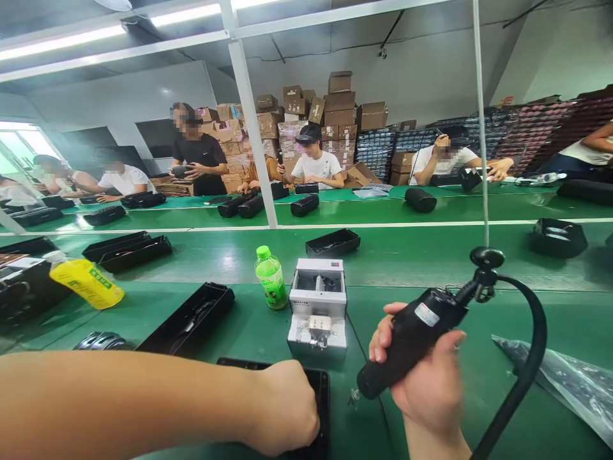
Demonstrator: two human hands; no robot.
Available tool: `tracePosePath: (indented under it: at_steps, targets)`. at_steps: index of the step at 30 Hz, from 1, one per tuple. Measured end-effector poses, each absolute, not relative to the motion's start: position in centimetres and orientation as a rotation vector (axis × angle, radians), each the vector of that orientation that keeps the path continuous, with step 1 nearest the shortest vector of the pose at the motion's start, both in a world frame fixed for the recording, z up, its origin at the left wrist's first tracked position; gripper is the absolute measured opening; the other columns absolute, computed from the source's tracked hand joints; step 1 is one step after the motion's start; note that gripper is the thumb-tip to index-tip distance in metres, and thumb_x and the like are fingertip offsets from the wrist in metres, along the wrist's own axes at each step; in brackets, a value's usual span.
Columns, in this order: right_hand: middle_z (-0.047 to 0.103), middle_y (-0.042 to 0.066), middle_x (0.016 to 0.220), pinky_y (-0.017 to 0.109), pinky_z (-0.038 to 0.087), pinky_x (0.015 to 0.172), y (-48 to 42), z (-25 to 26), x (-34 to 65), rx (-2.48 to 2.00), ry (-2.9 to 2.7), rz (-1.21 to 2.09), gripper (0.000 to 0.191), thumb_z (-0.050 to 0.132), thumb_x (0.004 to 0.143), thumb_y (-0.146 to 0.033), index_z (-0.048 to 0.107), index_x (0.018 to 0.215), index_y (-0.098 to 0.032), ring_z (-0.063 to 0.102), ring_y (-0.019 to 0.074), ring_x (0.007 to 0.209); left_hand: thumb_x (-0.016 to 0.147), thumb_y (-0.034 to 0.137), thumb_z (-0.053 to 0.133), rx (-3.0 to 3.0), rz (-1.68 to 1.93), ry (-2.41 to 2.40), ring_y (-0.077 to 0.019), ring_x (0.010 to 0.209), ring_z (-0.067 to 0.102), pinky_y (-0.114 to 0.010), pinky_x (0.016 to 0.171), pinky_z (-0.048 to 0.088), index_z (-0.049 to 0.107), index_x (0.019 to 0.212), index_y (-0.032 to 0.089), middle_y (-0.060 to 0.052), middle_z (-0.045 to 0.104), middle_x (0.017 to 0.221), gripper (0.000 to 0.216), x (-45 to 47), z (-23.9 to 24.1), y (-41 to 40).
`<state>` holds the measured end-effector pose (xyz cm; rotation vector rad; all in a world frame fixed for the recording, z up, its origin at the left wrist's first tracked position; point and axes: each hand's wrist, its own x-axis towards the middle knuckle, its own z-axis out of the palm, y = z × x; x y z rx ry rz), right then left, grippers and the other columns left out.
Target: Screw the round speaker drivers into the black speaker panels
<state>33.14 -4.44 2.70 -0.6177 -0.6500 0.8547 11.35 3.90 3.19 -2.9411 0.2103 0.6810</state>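
My right hand [426,386] is wrapped round a black electric screwdriver [416,342], its tip angled down to the left. The tool hangs from a cord and has a thick black cable [531,358]. My left hand [285,409] is closed in a fist over a flat black rectangular housing [324,399]; its fingertips are hidden, so I cannot tell what they hold. Just beyond the hands stands a white screw feeder [318,306]. Left of the feeder is a long open black casing [191,319], partly behind my left forearm.
A green-labelled bottle [271,281] stands beside the feeder; a yellow bottle [89,281] lies tilted at left. A small black tray [332,243] sits behind the feeder. Plastic bags [565,383] lie at right. Co-workers sit across the green conveyor [383,255], and a white post [253,115] rises between.
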Motion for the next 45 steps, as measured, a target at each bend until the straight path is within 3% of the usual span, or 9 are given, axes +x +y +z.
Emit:
tracePosePath:
  at_steps: [18, 31, 40, 45]
  targets:
    - [0.068, 0.003, 0.070, 0.028, 0.054, 0.049, -4.3, 3.1, 33.0, -0.593, -0.672, 0.844, 0.075, 0.060, 0.088, -0.092, 0.079, 0.110, -0.024, 0.064, 0.0159, 0.053, 0.070, 0.023, 0.089, -2.911, 0.771, 0.250, -0.0200, 0.052, 0.063, -0.037, 0.035, 0.031, 0.073, 0.071, 0.023, 0.000, 0.074, 0.064, 0.016, 12.7, 4.1, 4.8]
    - [0.063, -0.001, 0.059, 0.026, 0.046, 0.039, -4.1, 4.3, 33.1, -0.755, -0.638, 0.700, 0.080, 0.055, 0.084, -0.098, 0.077, 0.096, -0.021, 0.058, 0.0154, 0.043, 0.084, 0.016, 0.077, -3.139, 0.561, 0.053, -0.0225, 0.058, 0.063, -0.036, 0.051, 0.035, 0.079, 0.083, 0.024, -0.005, 0.078, 0.073, 0.008, 12.6, 4.0, 6.7]
    - [0.064, -0.001, 0.059, 0.027, 0.046, 0.039, -4.4, 4.6, 33.1, -0.791, -0.668, 0.713, 0.079, 0.052, 0.088, -0.096, 0.079, 0.097, -0.022, 0.058, 0.0156, 0.043, 0.073, 0.004, 0.079, -3.174, 0.522, 0.110, -0.0202, 0.052, 0.058, -0.036, 0.048, 0.025, 0.069, 0.062, 0.023, -0.003, 0.071, 0.062, 0.023, 12.6, 3.2, 6.0]
    - [0.063, -0.001, 0.059, 0.027, 0.044, 0.039, -4.3, 4.8, 33.2, -0.798, -0.679, 0.691, 0.080, 0.049, 0.090, -0.095, 0.080, 0.096, -0.022, 0.057, 0.0152, 0.042, 0.080, 0.006, 0.074, -3.226, 0.458, 0.191, -0.0200, 0.052, 0.056, -0.037, 0.050, 0.024, 0.067, 0.069, 0.023, -0.003, 0.070, 0.064, 0.022, 12.0, 2.6, 6.6]
